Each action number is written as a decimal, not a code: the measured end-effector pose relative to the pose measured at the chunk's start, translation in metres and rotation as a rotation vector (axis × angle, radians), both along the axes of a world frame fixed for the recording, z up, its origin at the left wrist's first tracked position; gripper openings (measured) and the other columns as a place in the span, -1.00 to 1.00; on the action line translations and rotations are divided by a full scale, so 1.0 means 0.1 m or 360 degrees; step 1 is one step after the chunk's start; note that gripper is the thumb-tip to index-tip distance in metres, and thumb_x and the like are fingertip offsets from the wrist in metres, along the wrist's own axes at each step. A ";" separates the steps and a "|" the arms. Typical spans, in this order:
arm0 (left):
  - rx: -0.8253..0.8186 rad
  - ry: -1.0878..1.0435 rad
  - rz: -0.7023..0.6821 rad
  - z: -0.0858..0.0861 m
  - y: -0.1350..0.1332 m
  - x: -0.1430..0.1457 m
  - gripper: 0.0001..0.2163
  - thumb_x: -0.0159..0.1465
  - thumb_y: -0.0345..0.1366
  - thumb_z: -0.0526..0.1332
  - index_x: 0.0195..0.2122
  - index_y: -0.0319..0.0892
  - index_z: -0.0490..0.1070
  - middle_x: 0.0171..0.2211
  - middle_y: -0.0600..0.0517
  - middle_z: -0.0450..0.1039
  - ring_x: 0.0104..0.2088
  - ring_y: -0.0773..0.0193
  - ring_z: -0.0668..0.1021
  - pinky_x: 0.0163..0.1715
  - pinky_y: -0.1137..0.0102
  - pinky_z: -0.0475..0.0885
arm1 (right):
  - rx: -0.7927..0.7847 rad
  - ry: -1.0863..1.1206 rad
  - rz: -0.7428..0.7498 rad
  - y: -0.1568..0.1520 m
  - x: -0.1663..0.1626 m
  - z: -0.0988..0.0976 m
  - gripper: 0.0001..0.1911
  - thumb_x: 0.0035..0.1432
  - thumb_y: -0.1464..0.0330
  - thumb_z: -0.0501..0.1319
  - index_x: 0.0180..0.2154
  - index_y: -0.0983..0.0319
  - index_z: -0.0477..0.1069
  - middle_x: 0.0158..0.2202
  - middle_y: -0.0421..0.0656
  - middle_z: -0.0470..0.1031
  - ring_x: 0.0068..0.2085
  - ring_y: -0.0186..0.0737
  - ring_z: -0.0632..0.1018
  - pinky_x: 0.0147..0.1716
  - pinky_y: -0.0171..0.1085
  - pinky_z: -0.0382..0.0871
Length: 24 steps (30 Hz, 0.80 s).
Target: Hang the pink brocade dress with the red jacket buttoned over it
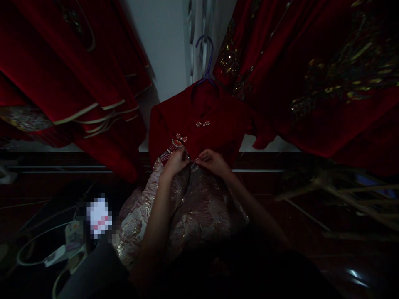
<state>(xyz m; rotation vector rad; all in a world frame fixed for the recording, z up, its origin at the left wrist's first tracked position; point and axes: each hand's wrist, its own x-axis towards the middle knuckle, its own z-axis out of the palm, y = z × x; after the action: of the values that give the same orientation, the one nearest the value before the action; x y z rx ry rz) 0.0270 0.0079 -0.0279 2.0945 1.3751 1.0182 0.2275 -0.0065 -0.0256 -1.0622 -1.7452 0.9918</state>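
Observation:
A red short-sleeved top (174,112) hangs on a purple hanger (209,58), with a pearl-beaded clasp (203,123) below its collar. A second beaded clasp (181,138) sits lower left, above a fan-shaped ornament (177,143) with bead tassels. My left hand (176,162) is closed in a pinch at the top's lower front edge, beside the tassels. Opposite it, my right hand (213,162) pinches the same edge, where small beads show at the fingertips. Below both hands spreads a pinkish metallic brocade skirt (202,203); whether it joins the top is hidden.
Red garments with pale piping (77,74) hang at the left. Sequinned red garments (311,83) hang at the right. A lit, blurred-out screen (99,216) and a white cable (28,245) lie at lower left. Thin wooden bars (339,193) stand at right.

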 end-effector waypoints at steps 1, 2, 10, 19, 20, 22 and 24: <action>-0.0004 0.0035 0.0001 0.00 0.00 0.00 -0.80 0.02 -0.47 0.23 -0.30 -0.15 0.37 -0.46 0.05 0.47 -0.47 0.26 0.51 -0.45 0.44 0.33 | 0.0036 -0.0025 -0.0030 0.00 -0.02 -0.03 -0.72 -0.03 0.20 0.35 -0.33 0.23 0.40 -0.37 -0.19 0.54 -0.35 -0.32 0.56 -0.31 -0.31 0.45; -0.0010 0.0059 0.0001 0.00 0.00 -0.01 -0.82 0.03 -0.46 0.22 -0.32 -0.15 0.38 -0.47 0.05 0.47 -0.47 0.26 0.50 -0.45 0.44 0.33 | 0.0061 -0.0040 -0.0052 0.00 -0.04 -0.06 -0.73 -0.02 0.20 0.34 -0.33 0.22 0.41 -0.37 -0.19 0.54 -0.35 -0.32 0.55 -0.32 -0.32 0.45; -0.0256 -0.0067 -0.0224 0.03 -0.04 0.03 -0.88 0.07 -0.27 0.28 -0.43 -0.19 0.40 -0.45 0.01 0.53 -0.44 0.26 0.54 -0.41 0.43 0.40 | 0.0077 -0.0020 -0.0164 -0.01 -0.07 -0.09 -0.76 0.03 0.21 0.31 -0.32 0.22 0.41 -0.37 -0.18 0.56 -0.33 -0.30 0.58 -0.33 -0.33 0.48; -0.0288 -0.0028 -0.0231 0.01 -0.02 0.01 -0.90 0.08 -0.35 0.22 -0.40 -0.26 0.46 -0.42 -0.02 0.56 -0.40 0.28 0.56 -0.37 0.47 0.41 | 0.0216 -0.0131 -0.0157 -0.05 -0.09 -0.07 -0.86 0.08 0.28 0.27 -0.34 0.20 0.38 -0.39 -0.22 0.53 -0.37 -0.34 0.56 -0.36 -0.37 0.45; -0.0278 -0.0012 -0.0219 0.01 -0.02 0.01 -0.91 0.08 -0.36 0.21 -0.40 -0.27 0.46 -0.42 -0.01 0.56 -0.40 0.29 0.56 -0.38 0.48 0.41 | 0.0223 -0.0132 -0.0151 -0.05 -0.09 -0.07 -0.86 0.08 0.28 0.27 -0.34 0.20 0.38 -0.39 -0.22 0.53 -0.37 -0.34 0.56 -0.37 -0.37 0.44; -0.0263 0.0023 -0.0200 0.02 -0.02 0.01 -0.91 0.10 -0.35 0.21 -0.42 -0.26 0.46 -0.44 -0.01 0.56 -0.42 0.29 0.56 -0.40 0.49 0.39 | 0.0230 -0.0127 -0.0148 -0.05 -0.10 -0.08 -0.86 0.09 0.28 0.26 -0.34 0.20 0.38 -0.38 -0.22 0.53 -0.36 -0.33 0.56 -0.37 -0.37 0.44; -0.0252 0.0062 -0.0190 0.03 -0.03 0.00 -0.89 0.11 -0.33 0.21 -0.42 -0.26 0.47 -0.44 -0.01 0.56 -0.43 0.30 0.55 -0.42 0.50 0.38 | 0.0236 -0.0136 -0.0146 -0.05 -0.10 -0.08 -0.87 0.09 0.29 0.26 -0.33 0.20 0.38 -0.37 -0.22 0.54 -0.36 -0.33 0.56 -0.37 -0.37 0.44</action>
<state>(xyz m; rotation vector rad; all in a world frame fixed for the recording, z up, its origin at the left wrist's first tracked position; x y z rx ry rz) 0.0272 0.0053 -0.0250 2.0616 1.2872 0.7977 0.2177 -0.0111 -0.0341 -1.0919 -1.7923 0.7582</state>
